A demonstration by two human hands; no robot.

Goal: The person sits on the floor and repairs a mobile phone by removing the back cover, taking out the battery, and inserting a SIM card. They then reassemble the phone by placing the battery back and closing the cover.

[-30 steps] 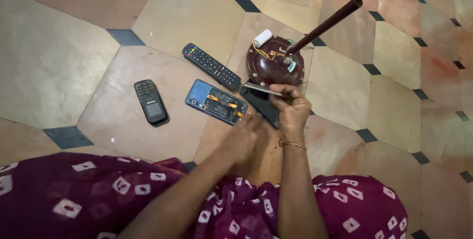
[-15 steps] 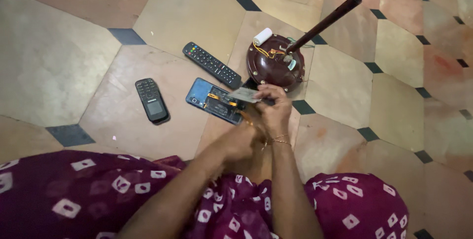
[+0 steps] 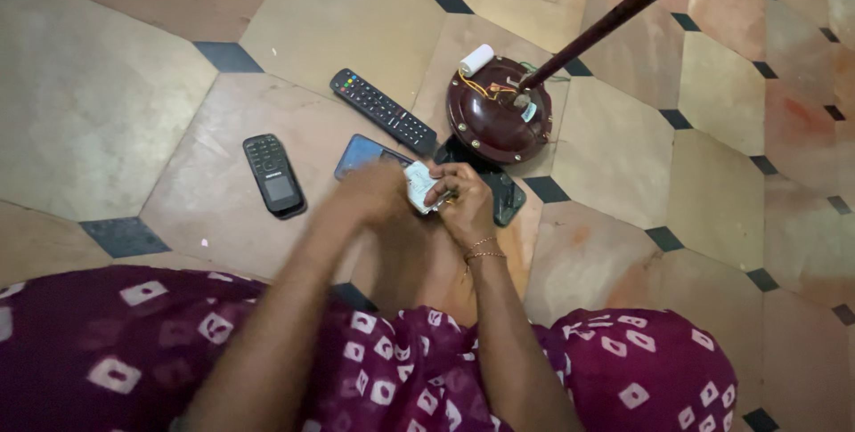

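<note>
Board (image 3: 419, 188), small and pale, sits pinched between both hands above the floor (image 3: 107, 85): I see the right hand (image 3: 463, 205) with fingers closed on it, the left hand (image 3: 378, 191) blurred but gripping its near edge. My worry: a slip drops it onto the opened phone (image 3: 361, 154) or against the brown motor (image 3: 497, 116), snagging its loose wires (image 3: 476, 86).
</note>
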